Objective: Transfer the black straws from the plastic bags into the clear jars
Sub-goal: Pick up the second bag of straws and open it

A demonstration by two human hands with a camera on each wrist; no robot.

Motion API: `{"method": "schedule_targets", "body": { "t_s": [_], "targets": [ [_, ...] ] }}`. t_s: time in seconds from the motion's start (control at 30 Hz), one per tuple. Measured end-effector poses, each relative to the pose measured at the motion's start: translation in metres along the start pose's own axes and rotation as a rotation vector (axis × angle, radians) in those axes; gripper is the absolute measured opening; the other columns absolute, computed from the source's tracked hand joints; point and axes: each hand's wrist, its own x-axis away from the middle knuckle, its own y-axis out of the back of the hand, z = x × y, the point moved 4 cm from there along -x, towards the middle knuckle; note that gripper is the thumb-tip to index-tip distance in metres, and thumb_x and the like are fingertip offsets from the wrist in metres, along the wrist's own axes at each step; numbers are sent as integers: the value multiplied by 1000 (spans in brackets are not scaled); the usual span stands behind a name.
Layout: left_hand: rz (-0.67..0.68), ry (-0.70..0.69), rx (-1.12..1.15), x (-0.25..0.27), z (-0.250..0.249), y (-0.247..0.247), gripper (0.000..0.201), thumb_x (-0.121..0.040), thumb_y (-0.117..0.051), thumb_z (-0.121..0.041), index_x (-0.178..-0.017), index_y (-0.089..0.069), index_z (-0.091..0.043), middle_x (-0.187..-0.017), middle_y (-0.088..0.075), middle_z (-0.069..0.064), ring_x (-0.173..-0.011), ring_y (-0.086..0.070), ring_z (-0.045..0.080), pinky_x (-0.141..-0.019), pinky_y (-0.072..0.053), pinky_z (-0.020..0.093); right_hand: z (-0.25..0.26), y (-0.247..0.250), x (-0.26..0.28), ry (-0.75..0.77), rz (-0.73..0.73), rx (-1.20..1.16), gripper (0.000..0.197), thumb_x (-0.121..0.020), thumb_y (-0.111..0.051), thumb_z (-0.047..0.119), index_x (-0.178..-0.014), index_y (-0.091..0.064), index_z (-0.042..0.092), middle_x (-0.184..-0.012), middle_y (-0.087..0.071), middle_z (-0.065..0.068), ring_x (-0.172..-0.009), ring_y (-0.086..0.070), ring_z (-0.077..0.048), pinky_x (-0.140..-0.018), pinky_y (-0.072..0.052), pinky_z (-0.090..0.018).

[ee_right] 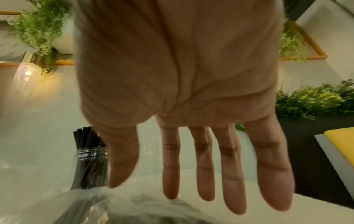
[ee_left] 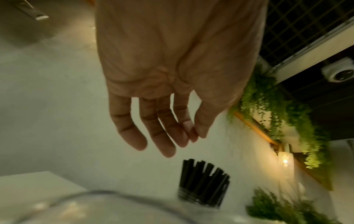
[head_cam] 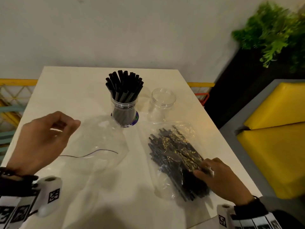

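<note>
A clear jar [head_cam: 123, 104] packed with upright black straws [head_cam: 123, 85] stands mid-table; it also shows in the left wrist view as the filled jar [ee_left: 203, 183] and in the right wrist view as the filled jar [ee_right: 90, 159]. To its right stands an empty clear jar [head_cam: 162, 103]. A plastic bag full of black straws [head_cam: 176, 156] lies at the right front. My right hand [head_cam: 203, 169] rests on its near end with straight fingers [ee_right: 233, 189]. An empty bag [head_cam: 99, 146] lies flat at the left. My left hand [head_cam: 66, 128] hovers over its left edge, its fingers [ee_left: 164, 145] relaxed and holding nothing.
The white table [head_cam: 69, 90] has its right edge close to a grey bench with yellow cushions [head_cam: 272, 146]. A green plant [head_cam: 272, 30] in a black planter stands at the back right. A yellow railing [head_cam: 16, 83] runs behind the table.
</note>
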Motion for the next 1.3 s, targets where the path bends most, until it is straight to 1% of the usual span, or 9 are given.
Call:
{"method": "schedule_targets", "body": {
  "t_s": [0.17,0.37,0.63,0.7,0.8,0.93,1.1,1.2,1.3],
  "targets": [
    [82,-79,63,42,-80,-32,20,-83,-68,-45,-75,-67,-27,-74,-71,-16,-73,-67,11,-64,-45,8,12,-17,-14,47,74,134,114,-52,-49,96,-146,-22,38,-148,-26,4,-134,-40,-24,-109,-41,-50],
    [320,-57,60,58,-121,-113,25,-87,-67,-47,-74,-63,-26,-67,-69,-6,-65,-64,12,-62,-49,20,-19,-3,-66,-47,-50,32,90,-82,-39,78,-147,-28,16,-144,-41,-15,-129,-48,-35,-102,-45,-51],
    [432,524,13,18,-72,-239,91,-88,-57,-68,-147,-37,-1,-145,-54,14,-127,-57,34,-103,-48,39,-37,-6,-105,25,100,-200,107,-76,-75,56,-152,-19,6,-133,-59,-18,-118,-58,-30,-80,-43,-30],
    [373,653,223,15,-69,-243,85,-88,-65,-61,-141,-46,2,-135,-60,16,-116,-61,34,-83,-54,39,-37,-4,-106,32,119,-333,100,-74,-82,42,-151,-27,7,-133,-59,-12,-117,-56,-25,-83,-42,-27],
    [368,708,448,21,-76,-236,48,-84,-73,-56,-90,-66,-10,-91,-68,15,-88,-62,29,-77,-44,38,-38,2,-100,96,111,-466,51,-75,-82,30,-117,-64,7,-115,-69,-7,-104,-64,-23,-90,-50,-35],
    [350,570,642,32,-108,-212,36,-92,-69,-45,-67,-74,-20,-81,-62,1,-82,-58,23,-79,-44,41,-28,33,-79,181,196,-793,31,-79,-75,42,-93,-73,14,-86,-75,-6,-86,-71,-23,-83,-56,-38],
    [269,289,801,26,-173,-161,41,-89,-68,-43,-102,-75,-5,-112,-77,10,-111,-69,29,-99,-51,43,0,92,-54,354,15,-862,13,-89,-68,28,-79,-70,20,-61,-63,-2,-61,-56,-18,-60,-47,-32],
    [209,113,764,23,-209,-130,34,-92,-65,-38,-96,-78,-6,-92,-81,-2,-91,-73,9,-93,-50,35,10,123,-41,399,-133,-917,13,-82,-69,31,-84,-71,18,-71,-70,0,-68,-64,-17,-66,-54,-34],
    [82,36,681,27,-215,-124,22,-97,-62,-29,-100,-81,-17,-100,-82,-2,-101,-74,14,-96,-55,44,8,124,-41,346,-298,-714,16,-85,-71,30,-99,-67,22,-94,-71,3,-87,-66,-17,-75,-55,-34]
  ]
}}
